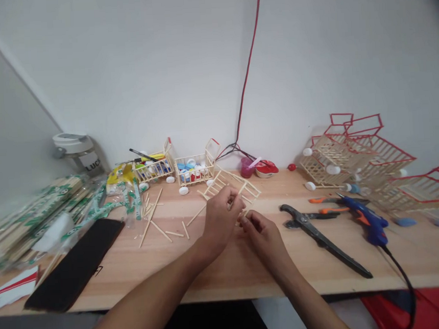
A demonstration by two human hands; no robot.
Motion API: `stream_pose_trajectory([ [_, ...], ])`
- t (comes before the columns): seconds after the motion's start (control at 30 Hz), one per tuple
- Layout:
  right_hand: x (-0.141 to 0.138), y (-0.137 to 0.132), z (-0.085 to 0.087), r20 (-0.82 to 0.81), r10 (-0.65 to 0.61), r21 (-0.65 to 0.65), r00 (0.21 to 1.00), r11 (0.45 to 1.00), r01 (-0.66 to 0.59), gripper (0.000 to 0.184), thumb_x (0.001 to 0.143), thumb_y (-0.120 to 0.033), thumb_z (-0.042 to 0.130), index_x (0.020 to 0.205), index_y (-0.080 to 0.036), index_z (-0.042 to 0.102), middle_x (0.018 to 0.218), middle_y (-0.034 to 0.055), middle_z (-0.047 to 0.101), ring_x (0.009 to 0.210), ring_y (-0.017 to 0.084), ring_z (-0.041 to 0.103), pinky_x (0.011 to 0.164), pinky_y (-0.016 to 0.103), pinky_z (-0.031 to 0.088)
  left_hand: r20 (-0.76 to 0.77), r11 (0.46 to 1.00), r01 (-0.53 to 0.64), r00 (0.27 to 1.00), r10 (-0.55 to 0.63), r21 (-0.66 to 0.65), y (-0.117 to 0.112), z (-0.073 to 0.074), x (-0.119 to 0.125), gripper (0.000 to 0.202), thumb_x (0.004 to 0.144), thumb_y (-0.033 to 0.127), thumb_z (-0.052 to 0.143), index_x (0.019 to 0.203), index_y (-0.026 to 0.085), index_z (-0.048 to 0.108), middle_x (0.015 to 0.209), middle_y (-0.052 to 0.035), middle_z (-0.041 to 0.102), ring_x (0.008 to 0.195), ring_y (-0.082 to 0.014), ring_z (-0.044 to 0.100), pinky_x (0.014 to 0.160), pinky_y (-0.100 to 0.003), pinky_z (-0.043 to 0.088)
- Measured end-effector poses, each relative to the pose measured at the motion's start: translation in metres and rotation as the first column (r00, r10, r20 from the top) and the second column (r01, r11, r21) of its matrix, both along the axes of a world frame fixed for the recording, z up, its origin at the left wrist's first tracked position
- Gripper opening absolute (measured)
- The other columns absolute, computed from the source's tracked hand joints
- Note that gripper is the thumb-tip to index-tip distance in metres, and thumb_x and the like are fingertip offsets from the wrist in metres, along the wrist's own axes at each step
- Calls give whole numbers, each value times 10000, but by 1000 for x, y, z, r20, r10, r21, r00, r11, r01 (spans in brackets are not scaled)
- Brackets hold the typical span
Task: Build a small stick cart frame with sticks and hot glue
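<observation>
My left hand (224,214) is closed, its fingers curled above the middle of the table. Just to the right, my right hand (263,232) is in a pinch, its fingertips meeting those of the left. Something small and pale shows between the fingertips, too small to name. Directly behind the hands are a ladder-like stick frame (249,190) and another stick frame (212,187), partly hidden by my left hand. I cannot tell whether the left fingers touch them. Loose wooden sticks (159,231) lie left of my hands.
Two small stick carts (194,171) stand at the back, holding bottle caps. To the right are pliers (326,242), a blue glue gun (365,220) and red-trimmed stick carts (351,152). On the left lie a black phone-like slab (75,265), packaged chopsticks (34,213) and a lidded jar (79,154).
</observation>
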State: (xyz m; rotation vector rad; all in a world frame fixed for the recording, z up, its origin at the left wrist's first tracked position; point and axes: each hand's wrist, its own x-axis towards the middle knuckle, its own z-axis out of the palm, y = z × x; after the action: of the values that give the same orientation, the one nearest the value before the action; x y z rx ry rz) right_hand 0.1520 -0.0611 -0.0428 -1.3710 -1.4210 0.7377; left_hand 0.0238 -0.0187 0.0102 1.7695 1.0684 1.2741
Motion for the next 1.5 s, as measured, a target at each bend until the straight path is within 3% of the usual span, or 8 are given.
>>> stream_pose_trajectory([
  [0.2, 0, 1, -5, 7, -9, 10, 1000, 1000, 9, 363, 896, -497, 542, 671, -217, 485, 623, -21, 482, 618, 151, 444, 574, 263, 353, -9, 1000, -4, 1000, 4, -9, 1, -1, 0, 161, 872, 205, 523, 722, 189, 579, 694, 22, 655, 674, -133, 613, 676, -250, 428],
  [0.5, -1, -1, -5, -32, 27, 26, 999, 999, -26, 348, 906, -499, 545, 710, -212, 530, 672, -1, 532, 662, 168, 486, 620, 274, 403, -22, 1000, -12, 1000, 12, -16, 0, -3, 0, 137, 852, 190, 501, 732, 201, 567, 693, 8, 671, 689, -156, 625, 685, -268, 446],
  [1.2, 5, 0, -18, -66, 28, -36, 997, 999, -31, 339, 911, -510, 549, 746, -215, 517, 685, -9, 500, 659, 163, 446, 605, 268, 368, -23, 999, -19, 1000, 18, -30, 0, -3, 0, 138, 841, 184, 491, 710, 208, 531, 677, 12, 653, 655, -150, 609, 660, -263, 442],
  [1.5, 4, -1, -18, -74, 18, -26, 997, 999, -20, 342, 902, -509, 561, 748, -204, 543, 701, -8, 553, 666, 152, 474, 613, 246, 380, 11, 999, 7, 1000, -7, -34, 1, -5, 1, 108, 832, 190, 496, 749, 195, 564, 693, 11, 667, 671, -147, 619, 663, -251, 442],
])
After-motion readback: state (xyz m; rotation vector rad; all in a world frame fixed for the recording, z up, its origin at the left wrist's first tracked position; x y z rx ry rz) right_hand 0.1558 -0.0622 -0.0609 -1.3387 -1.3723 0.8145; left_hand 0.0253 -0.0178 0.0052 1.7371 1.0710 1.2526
